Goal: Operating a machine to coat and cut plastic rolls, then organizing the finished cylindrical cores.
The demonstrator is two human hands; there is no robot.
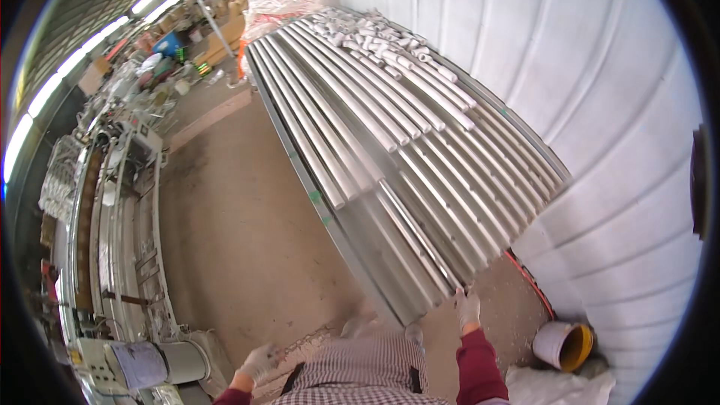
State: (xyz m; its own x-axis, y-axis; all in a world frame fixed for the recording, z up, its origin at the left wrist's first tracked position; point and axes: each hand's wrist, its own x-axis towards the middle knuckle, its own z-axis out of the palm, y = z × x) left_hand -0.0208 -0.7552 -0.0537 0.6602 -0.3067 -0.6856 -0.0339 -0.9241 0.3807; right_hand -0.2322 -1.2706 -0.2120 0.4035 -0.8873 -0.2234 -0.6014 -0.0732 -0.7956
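My right hand [467,307], in a pale glove, is closed on the near end of a thin shiny metal rod [420,233]. The rod lies lengthwise along a ridged metal rack [405,307], and its far end meets the end of a pale tube [352,157]. Several more long pale tubes [341,97] rest side by side in the rack's grooves, farther off. My left hand [262,360], also gloved, hangs low at my left side, away from the rack. Its fingers look loosely apart, with nothing seen in them.
Short cut tube pieces [375,37] are heaped at the rack's far right, beside a clear plastic bag [285,0]. A white corrugated wall [600,105] runs along the right. A bucket [562,345] lies tilted near a white sack [559,386]. Machinery [112,240] lines the left.
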